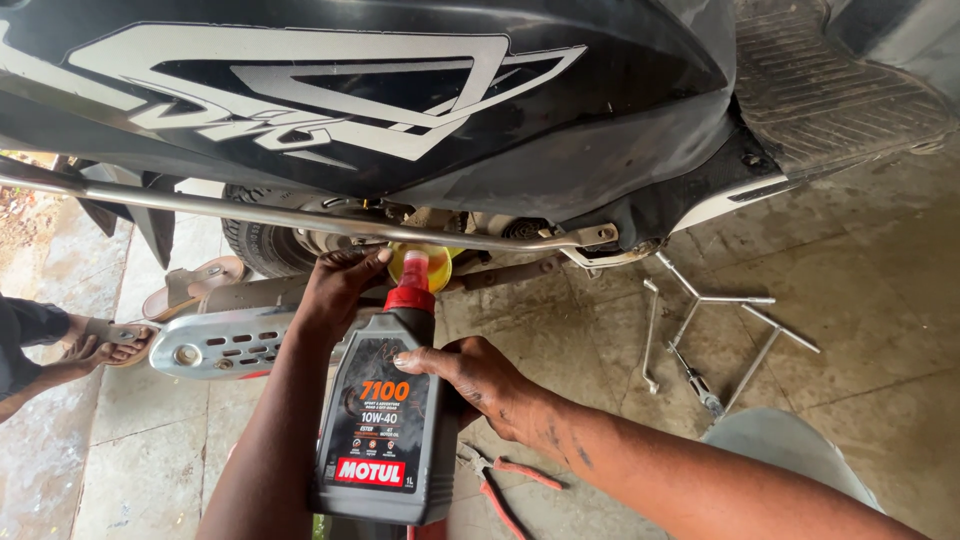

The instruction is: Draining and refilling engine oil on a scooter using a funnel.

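Observation:
My right hand [478,378] grips a dark grey oil bottle [385,420] with a red neck, tilted so its spout points into a yellow funnel [432,262]. The funnel sits under the black scooter body [400,110], beside the engine. My left hand [335,285] reaches up to the funnel and holds its rim with the fingertips. Red oil shows in the bottle's clear neck at the funnel's mouth.
A chrome guard bar [300,218] runs across above the funnel. A silver exhaust shield [225,343] lies left. T-handle wrenches [700,300] and a screwdriver [695,382] lie on the concrete floor at right, red-handled pliers [505,480] below. Another person's sandalled foot [95,345] is at left.

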